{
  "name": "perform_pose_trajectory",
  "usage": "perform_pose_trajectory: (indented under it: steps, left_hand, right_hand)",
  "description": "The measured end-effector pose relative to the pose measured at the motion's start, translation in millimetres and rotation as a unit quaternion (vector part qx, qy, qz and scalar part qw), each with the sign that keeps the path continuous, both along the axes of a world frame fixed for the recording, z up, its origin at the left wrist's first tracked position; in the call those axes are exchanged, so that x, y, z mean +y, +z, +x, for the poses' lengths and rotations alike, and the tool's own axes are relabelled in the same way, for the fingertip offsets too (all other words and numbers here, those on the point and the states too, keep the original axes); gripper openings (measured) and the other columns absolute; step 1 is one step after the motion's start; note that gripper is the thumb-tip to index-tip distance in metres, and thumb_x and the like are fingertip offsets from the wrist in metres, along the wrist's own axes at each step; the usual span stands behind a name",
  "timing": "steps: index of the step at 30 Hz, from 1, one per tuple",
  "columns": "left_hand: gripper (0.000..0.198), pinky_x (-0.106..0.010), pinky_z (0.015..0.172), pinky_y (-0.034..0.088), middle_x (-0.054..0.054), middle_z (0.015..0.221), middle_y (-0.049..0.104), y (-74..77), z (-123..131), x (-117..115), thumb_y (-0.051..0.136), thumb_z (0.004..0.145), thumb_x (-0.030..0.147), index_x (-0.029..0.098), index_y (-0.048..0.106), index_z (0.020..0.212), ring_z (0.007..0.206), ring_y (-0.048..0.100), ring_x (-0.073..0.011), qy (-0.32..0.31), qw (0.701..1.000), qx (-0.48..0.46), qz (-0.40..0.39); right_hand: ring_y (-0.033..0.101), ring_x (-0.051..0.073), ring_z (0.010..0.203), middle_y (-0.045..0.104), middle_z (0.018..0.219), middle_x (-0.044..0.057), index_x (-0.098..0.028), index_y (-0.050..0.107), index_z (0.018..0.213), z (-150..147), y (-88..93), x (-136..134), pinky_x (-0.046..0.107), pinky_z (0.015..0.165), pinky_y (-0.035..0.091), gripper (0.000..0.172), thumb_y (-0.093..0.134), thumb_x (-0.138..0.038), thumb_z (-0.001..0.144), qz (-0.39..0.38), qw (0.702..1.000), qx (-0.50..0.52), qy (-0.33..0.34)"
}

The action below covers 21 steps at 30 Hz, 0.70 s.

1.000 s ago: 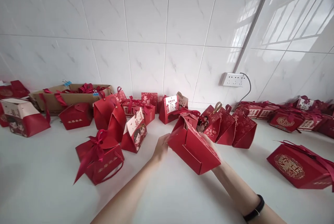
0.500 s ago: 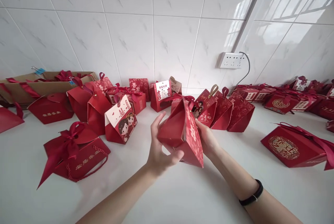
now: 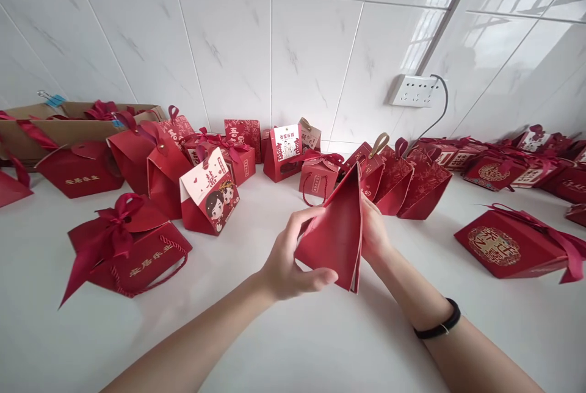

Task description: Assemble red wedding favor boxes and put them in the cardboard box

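Observation:
A red gift box (image 3: 332, 234) is held upright between both my hands over the white counter, its plain red side facing me and its patterned face turned out of sight. My left hand (image 3: 295, 259) cups its left edge, the thumb across the lower front and the fingers behind. My right hand (image 3: 374, 228) grips it from the right, with the fingertips hidden behind the panel. Just beyond stands a small red box with a ribbon and cord handle (image 3: 315, 180). Upright red boxes with loop handles (image 3: 394, 182) are right of it.
Left are a red box with a large bow (image 3: 132, 252), a couple-print box (image 3: 208, 194) and a cardboard carton (image 3: 21, 137) of ribboned items. A ribboned box (image 3: 513, 243) lies right, with more boxes (image 3: 492, 170) behind. A socket strip (image 3: 412, 91) is on the tiled wall.
The held gift box has been turned and pressed flatter, so its patterned face no longer shows. My hands have shifted slightly right. The view has tilted down a little.

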<state>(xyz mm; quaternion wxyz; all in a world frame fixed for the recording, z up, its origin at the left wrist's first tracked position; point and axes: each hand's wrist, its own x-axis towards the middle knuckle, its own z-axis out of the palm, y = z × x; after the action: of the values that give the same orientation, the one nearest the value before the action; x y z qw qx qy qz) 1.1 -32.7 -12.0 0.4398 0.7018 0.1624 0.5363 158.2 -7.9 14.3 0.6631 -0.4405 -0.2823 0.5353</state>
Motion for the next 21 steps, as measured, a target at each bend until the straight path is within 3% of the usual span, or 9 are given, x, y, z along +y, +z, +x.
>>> perform_pose_trajectory:
  steps: [8,11,13,16,19,21]
  left_hand:
    - [0.069,-0.039,0.089,0.051,-0.012,0.122,0.056,-1.3,-3.0,3.0,0.067,0.074,0.053,0.021,0.039,0.128,0.109,0.056,-0.0295,0.021,0.998,0.051,0.001]
    - [0.063,-0.044,0.102,0.042,-0.014,0.139,0.042,-5.6,-6.6,10.6,0.057,0.085,0.046,0.022,0.029,0.137,0.126,0.045,-0.0306,0.060,0.994,0.068,0.064]
    - [0.059,-0.046,0.104,0.039,-0.014,0.148,0.030,-9.4,-8.8,17.3,0.047,0.091,0.038,0.024,0.020,0.142,0.133,0.037,-0.0299,0.089,0.986,0.095,0.101]
    - [0.051,-0.044,0.100,0.044,-0.014,0.148,0.030,-15.0,-10.1,27.3,0.043,0.093,0.030,0.025,0.024,0.140,0.134,0.037,-0.0282,0.126,0.969,0.183,0.110]
    - [0.035,-0.041,0.096,0.048,-0.011,0.143,0.038,-19.1,-9.4,35.5,0.042,0.091,0.027,0.024,0.043,0.126,0.131,0.040,-0.0272,0.149,0.952,0.256,0.079]
    - [0.027,-0.040,0.094,0.050,-0.010,0.141,0.040,-21.0,-9.2,39.7,0.041,0.090,0.026,0.023,0.052,0.115,0.129,0.043,-0.0272,0.154,0.944,0.286,0.052]
  right_hand:
    - [0.055,0.012,0.060,0.062,0.069,-0.005,-0.022,0.062,0.074,6.3,-0.9,4.4,0.024,0.061,0.047,0.019,0.068,-0.039,0.073,0.023,0.999,0.001,-0.042]
    - [0.054,0.011,0.065,0.060,0.073,-0.004,-0.021,0.059,0.076,23.3,5.8,7.6,0.024,0.064,0.047,0.019,0.065,-0.039,0.074,0.095,0.987,-0.036,-0.126]
    - [0.055,0.012,0.070,0.056,0.075,-0.004,-0.022,0.055,0.076,42.5,18.3,6.1,0.024,0.068,0.048,0.019,0.057,-0.040,0.079,0.158,0.946,-0.081,-0.270]
    - [0.058,0.014,0.080,0.053,0.083,-0.001,-0.024,0.046,0.080,79.4,47.9,-2.7,0.028,0.074,0.051,0.014,0.046,-0.037,0.085,0.225,0.836,-0.166,-0.472]
    - [0.059,0.014,0.091,0.052,0.100,0.003,-0.026,0.036,0.090,120.3,79.0,-9.5,0.031,0.078,0.054,0.005,0.031,-0.029,0.091,0.198,0.779,-0.272,-0.529]
    - [0.054,0.015,0.105,0.046,0.117,0.011,-0.024,0.029,0.101,146.3,93.4,-7.7,0.031,0.084,0.052,0.016,0.015,-0.023,0.094,0.100,0.730,-0.386,-0.555]
